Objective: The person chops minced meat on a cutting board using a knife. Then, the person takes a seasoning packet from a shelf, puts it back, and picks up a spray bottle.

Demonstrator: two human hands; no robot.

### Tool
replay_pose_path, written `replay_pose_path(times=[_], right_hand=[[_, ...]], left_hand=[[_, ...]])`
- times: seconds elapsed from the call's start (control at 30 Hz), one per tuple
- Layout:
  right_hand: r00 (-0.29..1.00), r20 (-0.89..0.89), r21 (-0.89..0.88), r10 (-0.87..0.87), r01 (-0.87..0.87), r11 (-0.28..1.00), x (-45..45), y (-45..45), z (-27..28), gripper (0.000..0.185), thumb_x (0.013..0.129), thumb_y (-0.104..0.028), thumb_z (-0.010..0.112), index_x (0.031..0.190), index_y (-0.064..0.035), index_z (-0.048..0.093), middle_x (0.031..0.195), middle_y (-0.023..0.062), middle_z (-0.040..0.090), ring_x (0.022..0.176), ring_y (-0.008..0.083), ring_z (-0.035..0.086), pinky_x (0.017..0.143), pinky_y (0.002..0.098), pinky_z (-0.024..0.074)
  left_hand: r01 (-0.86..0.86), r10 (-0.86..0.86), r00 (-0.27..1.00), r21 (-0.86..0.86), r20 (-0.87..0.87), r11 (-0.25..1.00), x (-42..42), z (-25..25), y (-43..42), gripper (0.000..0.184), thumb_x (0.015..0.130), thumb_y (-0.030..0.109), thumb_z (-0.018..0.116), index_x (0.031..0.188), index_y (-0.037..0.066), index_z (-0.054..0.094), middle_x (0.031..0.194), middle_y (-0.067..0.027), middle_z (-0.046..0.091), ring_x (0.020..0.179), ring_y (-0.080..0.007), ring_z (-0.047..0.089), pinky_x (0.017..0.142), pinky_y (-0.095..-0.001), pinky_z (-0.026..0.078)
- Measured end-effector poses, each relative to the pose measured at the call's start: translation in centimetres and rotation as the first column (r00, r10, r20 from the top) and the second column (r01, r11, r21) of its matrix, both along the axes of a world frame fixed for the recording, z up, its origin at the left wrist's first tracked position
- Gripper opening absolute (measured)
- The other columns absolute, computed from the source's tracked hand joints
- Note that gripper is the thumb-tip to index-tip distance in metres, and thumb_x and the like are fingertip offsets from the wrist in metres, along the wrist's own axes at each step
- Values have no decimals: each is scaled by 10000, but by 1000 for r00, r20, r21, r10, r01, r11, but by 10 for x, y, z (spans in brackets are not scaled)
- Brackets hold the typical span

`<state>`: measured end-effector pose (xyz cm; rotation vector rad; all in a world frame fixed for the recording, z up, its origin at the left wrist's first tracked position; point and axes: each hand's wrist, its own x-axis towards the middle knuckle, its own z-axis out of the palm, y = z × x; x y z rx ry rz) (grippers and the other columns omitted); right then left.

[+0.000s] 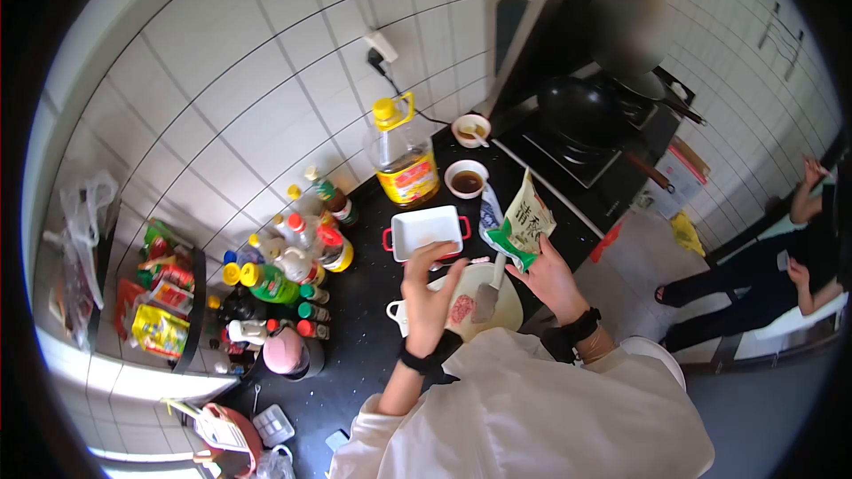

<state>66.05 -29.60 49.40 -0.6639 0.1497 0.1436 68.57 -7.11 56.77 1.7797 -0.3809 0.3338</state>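
My right hand (552,282) grips the lower edge of a cream and green seasoning packet (527,215), which stands tilted over the counter. My left hand (429,288) is raised with its fingers curved and apart, holding nothing. Below and between the hands sits a pale bowl (508,309) with pinkish minced meat (461,308) in it. A grey flat blade (485,303) with a light handle rests in the bowl. Just beyond my left hand is a white rectangular dish (426,229) with red handles. A blue and white packet (489,213) is partly hidden behind the seasoning packet.
A large oil bottle (406,160), a bowl of dark liquid (466,179) and a smaller bowl (471,130) stand at the back. Several bottles (269,282) crowd the left. A black wok (581,115) sits on the stove. Another person (754,275) stands at the right.
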Motion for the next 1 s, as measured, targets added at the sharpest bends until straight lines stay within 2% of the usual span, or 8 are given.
replay_pose_path(times=[0.23, 0.43, 0.53, 0.6, 0.7, 0.83, 0.9, 1.0], right_hand=[[991, -35, 8, 132, -132, 991, 4, 31, -15, 447, 1035, -456, 360, 1399, -204, 421, 1410, 0, 490, 1302, 182, 449, 1045, 484, 366], [961, -32, 48, 276, -274, 960, -1, 50, -16, 422, 1031, -367, 420, 1386, -138, 440, 1372, 23, 519, 1238, 167, 499, 966, 428, 449], [941, -63, -181, 332, -338, 924, -2, 37, -40, 413, 991, -254, 497, 1372, -99, 460, 1346, 46, 530, 1207, 182, 526, 952, 408, 463], [973, -130, -395, 189, -226, 891, -3, 37, -30, 479, 936, -172, 547, 1393, -66, 454, 1372, 81, 507, 1212, 190, 519, 1000, 401, 429], [991, 99, -630, 86, -4, 776, -6, 44, 3, 576, 918, -129, 562, 1455, -21, 382, 1460, 109, 434, 1308, 216, 437, 1100, 365, 323], [904, 345, -700, 252, 69, 711, 12, 42, 14, 586, 942, -122, 530, 1476, 8, 328, 1518, 144, 363, 1414, 241, 317, 1165, 360, 203], [864, 374, -724, 336, 46, 689, 17, 45, 26, 576, 954, -139, 530, 1475, 7, 331, 1500, 151, 392, 1404, 232, 336, 1158, 355, 218], [901, 263, -736, 345, -43, 675, 15, 47, 43, 386, 926, -92, 584, 1286, 27, 512, 1282, 127, 568, 1206, 197, 521, 1044, 309, 361]], left_hand=[[-71, 76, 997, -172, 24, 983, 4, -8, -16, 159, 748, 44, 778, 871, 10, 683, 927, -125, 684, 888, -269, 652, 823, -346, 489], [-197, 208, 970, -96, 128, 976, -3, -1, 0, 116, 739, 43, 770, 822, 38, 688, 928, -70, 657, 912, -257, 613, 840, -363, 431], [-266, 258, 931, -5, 259, 964, -10, 7, 11, 126, 704, 38, 770, 795, 63, 687, 974, -47, 640, 987, -251, 584, 881, -385, 407], [-316, 268, 893, 81, 362, 945, -16, 14, 19, 143, 677, 38, 771, 770, 78, 668, 983, -49, 625, 994, -266, 586, 871, -391, 410], [-312, 235, 915, 204, 329, 928, -32, 17, 34, 127, 712, 74, 765, 782, 97, 662, 1057, -22, 610, 1085, -258, 560, 1011, -493, 363], [-275, 193, 936, 268, 294, 923, -48, 20, 54, 111, 733, 96, 762, 791, 105, 667, 1092, -10, 607, 1129, -255, 545, 1059, -547, 321], [-262, 179, 943, 295, 279, 919, -53, 21, 62, 126, 718, 95, 773, 791, 105, 670, 1102, -23, 609, 1154, -276, 541, 1032, -553, 338], [-258, 185, 948, 279, 261, 925, -62, 21, 68, 124, 713, 83, 772, 787, 99, 673, 1109, -33, 615, 1152, -290, 546, 1018, -534, 343]])
